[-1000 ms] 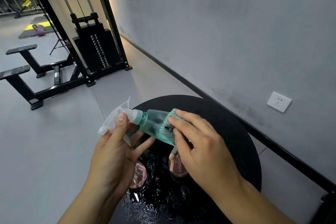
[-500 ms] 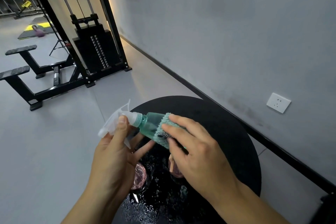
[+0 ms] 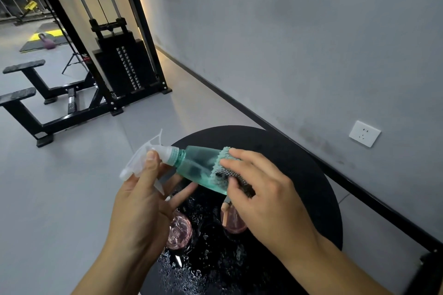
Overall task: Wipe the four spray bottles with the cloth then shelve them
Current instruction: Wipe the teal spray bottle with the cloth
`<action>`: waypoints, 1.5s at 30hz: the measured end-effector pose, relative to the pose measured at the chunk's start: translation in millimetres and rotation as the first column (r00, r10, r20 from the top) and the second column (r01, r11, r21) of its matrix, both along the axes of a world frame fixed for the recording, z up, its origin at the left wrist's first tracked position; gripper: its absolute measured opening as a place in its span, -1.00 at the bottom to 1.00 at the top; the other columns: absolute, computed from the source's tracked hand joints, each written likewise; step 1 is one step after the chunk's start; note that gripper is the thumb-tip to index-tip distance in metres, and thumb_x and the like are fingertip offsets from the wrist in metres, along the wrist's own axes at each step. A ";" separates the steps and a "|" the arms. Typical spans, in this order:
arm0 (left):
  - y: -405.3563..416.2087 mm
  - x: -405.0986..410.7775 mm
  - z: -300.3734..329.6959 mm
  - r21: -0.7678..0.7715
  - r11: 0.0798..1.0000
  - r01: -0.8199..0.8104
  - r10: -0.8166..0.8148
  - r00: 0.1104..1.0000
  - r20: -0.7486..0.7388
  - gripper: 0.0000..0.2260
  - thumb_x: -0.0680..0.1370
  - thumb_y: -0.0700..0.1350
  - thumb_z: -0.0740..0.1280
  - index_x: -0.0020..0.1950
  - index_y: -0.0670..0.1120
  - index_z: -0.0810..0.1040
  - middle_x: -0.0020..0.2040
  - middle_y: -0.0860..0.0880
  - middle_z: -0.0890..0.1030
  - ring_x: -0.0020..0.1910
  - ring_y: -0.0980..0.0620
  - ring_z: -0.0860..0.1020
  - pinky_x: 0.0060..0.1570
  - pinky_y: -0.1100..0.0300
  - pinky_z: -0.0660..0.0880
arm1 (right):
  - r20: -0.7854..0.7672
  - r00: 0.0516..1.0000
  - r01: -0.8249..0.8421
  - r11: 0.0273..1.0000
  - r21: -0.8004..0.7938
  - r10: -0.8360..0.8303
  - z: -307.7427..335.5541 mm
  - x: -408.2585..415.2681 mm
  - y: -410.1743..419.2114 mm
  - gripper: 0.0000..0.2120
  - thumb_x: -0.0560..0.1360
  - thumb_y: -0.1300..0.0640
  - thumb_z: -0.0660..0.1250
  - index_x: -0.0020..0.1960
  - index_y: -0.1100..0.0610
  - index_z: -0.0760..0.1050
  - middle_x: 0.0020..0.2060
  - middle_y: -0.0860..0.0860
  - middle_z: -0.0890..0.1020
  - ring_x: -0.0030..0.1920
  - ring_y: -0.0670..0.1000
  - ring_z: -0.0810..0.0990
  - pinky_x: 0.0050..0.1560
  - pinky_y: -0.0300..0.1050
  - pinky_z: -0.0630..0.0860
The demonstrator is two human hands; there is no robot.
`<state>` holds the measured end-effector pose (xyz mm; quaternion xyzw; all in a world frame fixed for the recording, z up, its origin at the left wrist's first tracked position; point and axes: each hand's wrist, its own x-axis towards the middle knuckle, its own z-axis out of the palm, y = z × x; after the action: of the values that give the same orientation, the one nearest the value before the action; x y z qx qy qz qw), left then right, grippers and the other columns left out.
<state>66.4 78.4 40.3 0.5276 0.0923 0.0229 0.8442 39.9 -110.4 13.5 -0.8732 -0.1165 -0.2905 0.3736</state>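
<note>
1. Droplets cover the near part of the round black table.
2. Two pink bottles stand on the table below the hands, one under each; the right one is partly hidden by the right hand.
3. Left hand grips the white sprayer head of the teal bottle, thumb curled over the top, fingers under the neck.
4. Teal bottle is held tilted in the air above the table, nozzle pointing left and away.
5. Right hand presses the cloth against the bottle's base end, fingers curled round it.
6. Wall socket sits at right.
7. Cable machine and bench stand further back left; purple kettlebell lies on a far mat.
</note>
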 end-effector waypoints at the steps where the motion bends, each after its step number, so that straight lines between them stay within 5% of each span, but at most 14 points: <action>1: 1.8 1.2 1.6 -0.008 1.000 -0.010 0.010 1.000 0.006 -0.57 0.70 0.06 0.25 0.43 -0.21 0.53 0.23 -0.18 0.74 0.23 -0.24 0.71 0.03 -0.12 0.72 | -0.030 0.999 0.022 0.999 0.035 -0.021 1.0 1.0 -2.4 -0.67 0.54 0.28 0.43 0.27 0.05 0.66 0.27 -0.11 0.60 0.24 -0.20 0.59 0.29 -0.30 0.52; 5: 6.0 2.7 3.8 -0.034 0.999 -0.020 0.020 1.000 0.004 -0.62 0.68 0.07 0.26 0.36 -0.15 0.58 0.21 -0.15 0.75 0.22 -0.22 0.72 0.03 -0.13 0.71 | -0.107 0.994 0.031 0.986 0.166 -0.013 3.7 0.0 -6.1 -0.66 0.55 0.30 0.42 0.25 0.00 0.66 0.25 -0.15 0.59 0.01 -0.39 0.59 0.00 -0.60 0.43; 9: 0.7 -0.8 -0.9 -0.010 0.999 0.042 -0.042 0.999 -0.003 -0.59 0.72 0.03 0.23 0.44 -0.22 0.52 0.26 -0.20 0.72 0.25 -0.25 0.70 0.02 -0.10 0.72 | -0.034 0.999 -0.021 0.999 0.038 0.022 2.4 -1.0 0.6 -0.67 0.56 0.27 0.42 0.28 0.04 0.65 0.28 -0.13 0.59 0.31 -0.15 0.56 0.31 -0.22 0.54; 15: 8.3 3.6 2.6 -0.010 0.999 0.038 -0.037 0.999 0.037 -0.66 0.72 0.03 0.23 0.36 -0.15 0.56 0.28 -0.18 0.71 0.26 -0.24 0.69 0.12 -0.21 0.67 | -0.089 0.996 0.016 0.985 0.171 -0.001 6.7 1.2 -8.7 -0.67 0.55 0.29 0.41 0.26 0.01 0.66 0.25 -0.18 0.59 0.12 -0.31 0.59 0.10 -0.51 0.48; 20: 3.8 0.6 -0.7 0.012 0.997 0.080 -0.080 0.997 0.022 -0.57 0.73 0.04 0.21 0.44 -0.24 0.51 0.30 -0.21 0.70 0.29 -0.26 0.68 0.08 -0.17 0.70 | 0.010 0.998 -0.068 0.998 0.000 0.068 5.7 -3.8 -2.5 -0.68 0.56 0.27 0.43 0.27 0.04 0.65 0.29 -0.13 0.57 0.32 -0.15 0.54 0.33 -0.27 0.50; 33: 5.4 0.9 3.9 -0.018 0.999 0.027 -0.026 0.999 0.030 -0.59 0.68 0.05 0.28 0.40 -0.20 0.51 0.25 -0.16 0.72 0.24 -0.23 0.70 0.00 -0.14 0.72 | -0.029 0.994 -0.096 0.960 0.262 0.107 1.7 -1.0 -3.8 -0.66 0.50 0.30 0.48 0.20 -0.02 0.69 0.23 -0.24 0.58 0.30 -0.05 0.57 0.19 -0.11 0.62; 37: -2.2 0.5 3.3 0.052 0.997 -0.061 0.060 0.998 0.027 -0.68 0.48 0.01 0.48 0.14 -0.07 0.50 0.10 -0.11 0.78 0.10 -0.13 0.77 -0.06 -0.15 0.73 | 0.078 0.993 -0.095 0.982 0.164 0.083 -0.8 -3.9 2.2 -0.66 0.46 0.31 0.50 0.18 0.02 0.70 0.23 -0.19 0.60 0.25 -0.05 0.58 0.14 -0.11 0.63; 41: 2.1 4.2 -2.5 0.122 0.981 -0.153 0.160 0.986 -0.046 -0.67 0.49 -0.06 0.57 0.16 -0.07 0.53 0.15 -0.26 0.73 -0.02 -0.17 0.77 -0.32 0.06 0.66 | 0.038 0.990 -0.135 0.989 0.056 0.133 -3.1 -11.9 9.4 -0.69 0.52 0.16 0.42 0.20 -0.12 0.66 0.28 -0.25 0.56 0.29 -0.05 0.57 0.02 -0.06 0.67; 45: 10.3 8.4 -10.7 0.151 0.979 -0.134 0.143 0.989 -0.049 -0.75 0.46 -0.10 0.58 0.05 -0.07 0.57 -0.04 -0.20 0.70 -0.14 -0.15 0.73 -0.40 0.10 0.61 | -0.076 0.991 -0.099 0.980 0.171 0.113 -2.4 -13.6 12.9 -0.68 0.50 0.07 0.43 0.18 -0.26 0.63 0.25 -0.36 0.55 0.11 -0.24 0.60 -0.06 0.02 0.67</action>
<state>74.8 88.7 29.6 0.5812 0.1518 0.0727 0.7962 26.3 -97.6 11.0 -0.8429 -0.1219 -0.2411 0.4652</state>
